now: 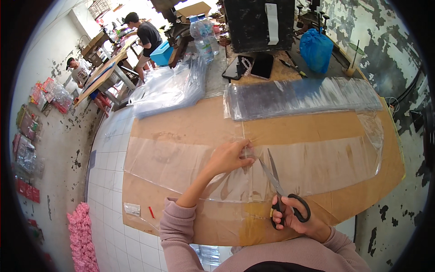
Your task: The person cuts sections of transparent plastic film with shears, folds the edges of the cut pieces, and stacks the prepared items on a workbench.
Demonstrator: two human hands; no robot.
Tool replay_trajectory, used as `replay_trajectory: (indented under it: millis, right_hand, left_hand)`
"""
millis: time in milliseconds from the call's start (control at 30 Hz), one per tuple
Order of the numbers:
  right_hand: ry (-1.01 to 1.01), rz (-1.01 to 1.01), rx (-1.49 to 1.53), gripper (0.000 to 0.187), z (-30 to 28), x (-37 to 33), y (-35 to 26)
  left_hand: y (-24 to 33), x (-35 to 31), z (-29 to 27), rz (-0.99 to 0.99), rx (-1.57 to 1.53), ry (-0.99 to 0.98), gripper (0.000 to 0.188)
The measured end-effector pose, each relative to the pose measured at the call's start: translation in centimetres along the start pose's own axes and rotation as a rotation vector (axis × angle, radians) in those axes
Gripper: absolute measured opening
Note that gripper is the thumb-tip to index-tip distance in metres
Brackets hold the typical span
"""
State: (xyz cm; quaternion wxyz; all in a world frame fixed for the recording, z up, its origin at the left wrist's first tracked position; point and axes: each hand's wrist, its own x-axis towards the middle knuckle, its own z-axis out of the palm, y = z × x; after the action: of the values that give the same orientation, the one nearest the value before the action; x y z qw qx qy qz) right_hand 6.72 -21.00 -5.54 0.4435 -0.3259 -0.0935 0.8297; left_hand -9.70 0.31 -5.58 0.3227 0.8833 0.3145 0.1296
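Observation:
A long clear plastic sheet (326, 165) lies flat across a brown cardboard-covered table (190, 122). My left hand (230, 156) pinches the sheet's far edge near the middle and holds it down. My right hand (297, 220) grips black-handled scissors (277, 186), fingers through the loops. The blades are apart and point away from me, into the sheet just right of my left hand.
A stack of cut clear sheets (299, 97) lies at the table's far side, a looser pile (170, 88) at far left. Beyond stand water bottles (203, 36), phones (251, 67), a blue bag (316, 50) and a black box (258, 22). Two people work at a bench (106, 68) far left.

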Motion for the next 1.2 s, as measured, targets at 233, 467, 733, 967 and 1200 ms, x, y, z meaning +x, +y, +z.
replay_trajectory:
  millis: [233,467,733,967,1200]
  right_hand:
    - [0.054,0.081,0.008,0.028,1.0,-0.2,0.5]
    - [0.066,0.072,0.062,0.035,0.3,-1.0,0.6]
    - [0.184,-0.034,0.115,0.036,-0.3,-2.2,0.5]
    - [0.326,-0.428,0.263,0.033,-4.2,-3.4,-2.0]
    - [0.217,-0.321,0.167,0.033,-2.7,-4.2,-0.1]
  left_hand:
    - [0.4,0.0,-0.4,-0.051,0.038,-0.093,0.023]
    - [0.2,-0.8,-0.5,0.137,0.187,0.08,0.018]
    - [-0.3,-1.0,-3.8,0.09,0.374,-0.161,0.023]
    - [1.9,-0.9,0.4,0.19,0.368,0.25,0.02]
    - [0.4,-0.4,2.1,0.555,0.739,0.472,0.017]
